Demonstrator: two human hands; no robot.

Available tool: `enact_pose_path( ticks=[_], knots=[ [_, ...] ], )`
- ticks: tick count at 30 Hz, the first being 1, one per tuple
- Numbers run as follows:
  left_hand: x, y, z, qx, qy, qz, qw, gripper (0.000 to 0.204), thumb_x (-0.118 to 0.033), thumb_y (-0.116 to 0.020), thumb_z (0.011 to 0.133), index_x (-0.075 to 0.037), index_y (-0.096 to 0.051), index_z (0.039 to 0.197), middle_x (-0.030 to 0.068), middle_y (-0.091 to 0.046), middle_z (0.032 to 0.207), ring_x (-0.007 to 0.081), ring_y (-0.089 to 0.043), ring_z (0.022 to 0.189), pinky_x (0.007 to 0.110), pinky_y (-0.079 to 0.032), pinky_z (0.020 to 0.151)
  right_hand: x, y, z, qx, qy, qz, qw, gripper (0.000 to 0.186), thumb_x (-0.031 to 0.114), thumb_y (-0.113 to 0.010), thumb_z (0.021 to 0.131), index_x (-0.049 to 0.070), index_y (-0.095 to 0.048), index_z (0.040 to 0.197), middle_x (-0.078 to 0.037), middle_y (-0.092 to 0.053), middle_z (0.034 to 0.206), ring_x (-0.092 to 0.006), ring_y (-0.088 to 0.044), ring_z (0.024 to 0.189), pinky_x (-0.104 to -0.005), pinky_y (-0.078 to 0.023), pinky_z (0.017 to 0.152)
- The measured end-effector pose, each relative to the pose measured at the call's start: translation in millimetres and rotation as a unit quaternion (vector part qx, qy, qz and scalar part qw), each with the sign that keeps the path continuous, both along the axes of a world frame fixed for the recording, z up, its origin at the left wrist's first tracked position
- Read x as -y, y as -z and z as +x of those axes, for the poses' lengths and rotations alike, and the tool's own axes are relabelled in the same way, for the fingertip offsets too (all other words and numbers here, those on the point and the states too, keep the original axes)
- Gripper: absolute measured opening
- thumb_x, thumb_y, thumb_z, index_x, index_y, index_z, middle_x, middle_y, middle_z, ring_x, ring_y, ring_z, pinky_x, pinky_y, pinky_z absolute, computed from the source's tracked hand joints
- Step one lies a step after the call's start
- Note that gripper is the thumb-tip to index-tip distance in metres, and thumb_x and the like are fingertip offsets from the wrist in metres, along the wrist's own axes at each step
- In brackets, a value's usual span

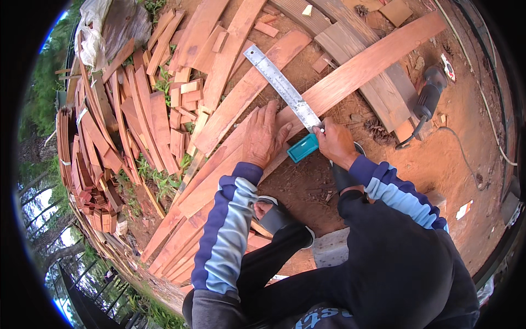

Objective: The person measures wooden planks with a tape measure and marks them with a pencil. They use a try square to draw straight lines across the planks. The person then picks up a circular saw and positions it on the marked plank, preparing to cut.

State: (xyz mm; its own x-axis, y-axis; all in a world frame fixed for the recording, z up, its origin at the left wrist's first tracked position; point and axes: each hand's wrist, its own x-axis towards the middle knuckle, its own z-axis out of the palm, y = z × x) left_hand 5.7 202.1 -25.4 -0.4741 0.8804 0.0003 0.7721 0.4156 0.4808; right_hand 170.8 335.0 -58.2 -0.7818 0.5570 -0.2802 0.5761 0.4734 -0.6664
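Note:
Across a long reddish plank (378, 55) lies a metal try square (274, 77) with a teal handle (302, 147), its blade angled toward the upper left. My right hand (335, 143) is closed at the junction of blade and handle, with a small pale item at its fingertips that I cannot make out. My left hand (263, 134) lies on the plank just left of the square, thumb spread from the fingers, pressing on the wood.
Loose boards and offcuts (159, 126) cover the left side, with plastic sheeting (87, 33) beyond. Weathered planks (372, 98) lie underneath at upper right. A corded power tool (430, 96) rests on the reddish dirt at right. A concrete block (329, 249) sits between my feet.

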Motion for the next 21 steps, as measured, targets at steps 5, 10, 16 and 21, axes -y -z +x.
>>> enact_pose_path(
  ticks=[5,10,16,21],
  knots=[
    [-26.5,31.2,24.0,0.095,-0.093,0.004,0.991,0.063,-0.037,-0.064,0.089,-0.007,-0.041,0.14,0.0146,-0.061,0.11,0.0314,-0.057,0.106,0.048,-0.033,0.1,-17.0,6.3,-0.6,-0.01,0.015,-0.046,0.999,0.028,0.023,-0.058,0.092,-0.004,-0.062,0.098,-0.025,-0.064,0.074,-0.0402,-0.064,0.071,-0.0476,-0.049,0.064],
    [-21.0,45.2,25.0,0.026,-0.075,0.015,0.997,0.059,-0.037,-0.062,0.091,-0.017,-0.043,0.143,0.0098,-0.063,0.098,0.0282,-0.06,0.094,0.045,-0.032,0.1,-13.5,-1.8,13.4,-0.026,0.074,-0.17,0.982,0.028,0.021,-0.056,0.094,-0.004,-0.063,0.103,-0.019,-0.066,0.076,-0.031,-0.067,0.074,-0.0406,-0.05,0.068],
    [-20.6,47.7,24.3,0.053,-0.095,0.047,0.993,0.051,-0.03,-0.061,0.092,-0.018,-0.048,0.14,0.0093,-0.063,0.098,0.0279,-0.059,0.093,0.044,-0.032,0.099,3.7,7.6,31.0,-0.107,0.128,-0.357,0.919,0.03,0.028,-0.055,0.099,-0.001,-0.062,0.105,-0.005,-0.064,0.074,-0.0067,-0.051,0.052,-0.0235,-0.042,0.049],
    [-18.2,47.8,22.3,0.076,-0.087,0.076,0.99,0.048,-0.028,-0.059,0.093,-0.018,-0.05,0.14,0.0088,-0.063,0.097,0.0275,-0.058,0.092,0.042,-0.034,0.098,-2.1,16.1,22.7,-0.086,0.187,-0.438,0.875,0.025,0.025,-0.054,0.098,0.002,-0.065,0.099,0.001,-0.058,0.068,-0.0041,-0.045,0.051,-0.021,-0.037,0.047]
  ],
)
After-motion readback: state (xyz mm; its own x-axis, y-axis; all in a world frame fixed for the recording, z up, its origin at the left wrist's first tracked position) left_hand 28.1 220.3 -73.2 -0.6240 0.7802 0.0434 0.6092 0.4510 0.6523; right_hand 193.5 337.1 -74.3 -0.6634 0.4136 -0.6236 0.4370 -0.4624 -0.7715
